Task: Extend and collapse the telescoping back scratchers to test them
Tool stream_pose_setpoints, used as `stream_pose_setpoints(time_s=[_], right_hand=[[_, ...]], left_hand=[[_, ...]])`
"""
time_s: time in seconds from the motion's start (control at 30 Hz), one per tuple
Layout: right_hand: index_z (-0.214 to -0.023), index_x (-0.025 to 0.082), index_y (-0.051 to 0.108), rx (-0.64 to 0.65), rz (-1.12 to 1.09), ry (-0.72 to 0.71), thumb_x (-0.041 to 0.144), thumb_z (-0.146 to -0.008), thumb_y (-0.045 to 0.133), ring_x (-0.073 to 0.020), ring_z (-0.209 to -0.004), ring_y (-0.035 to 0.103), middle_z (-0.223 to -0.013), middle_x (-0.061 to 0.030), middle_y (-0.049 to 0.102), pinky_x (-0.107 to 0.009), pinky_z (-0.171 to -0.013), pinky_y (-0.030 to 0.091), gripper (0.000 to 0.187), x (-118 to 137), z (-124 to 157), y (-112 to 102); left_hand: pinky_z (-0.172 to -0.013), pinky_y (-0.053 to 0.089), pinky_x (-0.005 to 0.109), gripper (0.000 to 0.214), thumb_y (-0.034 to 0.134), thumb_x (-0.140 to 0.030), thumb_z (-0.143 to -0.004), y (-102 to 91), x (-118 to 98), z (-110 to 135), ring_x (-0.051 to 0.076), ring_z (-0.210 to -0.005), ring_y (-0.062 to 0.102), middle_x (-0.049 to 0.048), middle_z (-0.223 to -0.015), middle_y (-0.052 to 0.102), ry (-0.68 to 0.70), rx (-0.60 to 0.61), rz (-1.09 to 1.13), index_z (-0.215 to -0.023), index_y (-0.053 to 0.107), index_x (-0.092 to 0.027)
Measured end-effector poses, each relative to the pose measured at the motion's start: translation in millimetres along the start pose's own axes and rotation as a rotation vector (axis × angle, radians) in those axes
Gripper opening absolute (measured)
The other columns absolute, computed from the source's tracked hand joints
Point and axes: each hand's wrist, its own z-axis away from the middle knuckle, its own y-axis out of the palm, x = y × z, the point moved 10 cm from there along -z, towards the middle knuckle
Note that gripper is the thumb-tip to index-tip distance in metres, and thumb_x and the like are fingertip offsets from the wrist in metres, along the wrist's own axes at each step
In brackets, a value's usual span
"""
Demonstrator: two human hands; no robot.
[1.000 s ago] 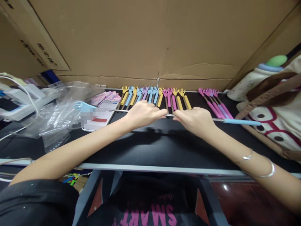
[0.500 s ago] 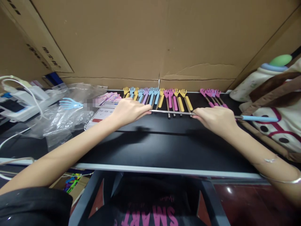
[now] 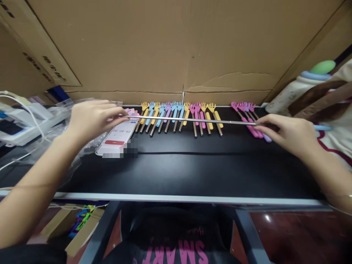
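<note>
A telescopic back scratcher (image 3: 189, 119) is stretched out level above the desk, its thin metal rod spanning the gap between my hands. My left hand (image 3: 92, 119) pinches the rod's left end; the claw head is hidden behind that hand. Toward the other end, my right hand (image 3: 286, 134) has its fingers closed around the rod, and the light-blue handle (image 3: 323, 127) pokes out beyond it. Behind the rod lies a row of shorter back scratchers (image 3: 176, 115) in yellow, blue, purple and pink. A smaller group of pink and purple back scratchers (image 3: 249, 121) lies near my right hand.
A phone (image 3: 117, 137) showing a timer lies by my left hand, beside crumpled clear plastic bags (image 3: 68, 157). A white power strip (image 3: 33, 126) sits far left. On the right stand a bottle (image 3: 297, 90) and a fabric bag (image 3: 338, 135). Cardboard (image 3: 154, 47) walls the back.
My hands have moved far apart, left hand leftward and right hand rightward, and the rod between them is much longer. The blue claw head has gone out of sight behind my left hand.
</note>
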Motion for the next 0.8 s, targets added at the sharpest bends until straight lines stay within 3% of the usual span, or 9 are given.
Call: stream_pose_setpoints(time_s=[0.17, 0.4, 0.6, 0.8], right_hand=[[-0.088, 0.024, 0.066, -0.001, -0.024, 0.044, 0.070, -0.083, 0.036, -0.0124, -0.054, 0.056, -0.073, -0.0018, 0.068, -0.023, -0.053, 0.036, 0.056, -29, 11, 2], [-0.087, 0.021, 0.064, 0.091, -0.151, 0.177, 0.056, -0.078, 0.051, -0.0132, -0.057, 0.056, -0.086, -0.0065, 0.069, -0.025, -0.060, 0.040, 0.039, -60, 19, 4], [-0.086, 0.021, 0.063, 0.067, -0.182, 0.201, 0.046, -0.075, 0.054, -0.0159, -0.062, 0.056, -0.085, -0.0091, 0.069, -0.027, -0.062, 0.039, 0.029, -61, 19, 3], [-0.090, 0.018, 0.064, 0.091, -0.217, 0.173, 0.039, -0.081, 0.051, -0.0166, -0.064, 0.056, -0.082, -0.0109, 0.068, -0.027, -0.065, 0.040, 0.027, -54, 15, 9]], left_hand=[[-0.049, 0.025, 0.024, 0.051, 0.040, -0.061, -0.088, -9.5, 43, 18, 0.017, -0.073, 0.055, 0.0028, -0.070, 0.059, -0.077, -0.027, -0.008, -0.068, 0.064, -0.021], [-0.062, 0.033, 0.025, 0.040, 0.050, -0.058, -0.078, -13.7, 92, 40, 0.017, -0.066, 0.050, -0.0012, -0.065, 0.059, -0.282, -0.197, 0.336, -0.063, 0.063, -0.023], [-0.072, 0.043, 0.028, 0.030, 0.067, -0.053, -0.067, 1.7, 107, 55, 0.017, -0.069, 0.055, -0.0042, -0.072, 0.066, -0.512, -0.209, 0.571, -0.072, 0.067, -0.023], [-0.054, 0.042, 0.021, 0.034, 0.071, -0.047, -0.066, 34.3, 129, 72, 0.010, -0.058, 0.054, -0.0055, -0.071, 0.062, -0.720, -0.227, 0.769, -0.084, 0.062, -0.020]])
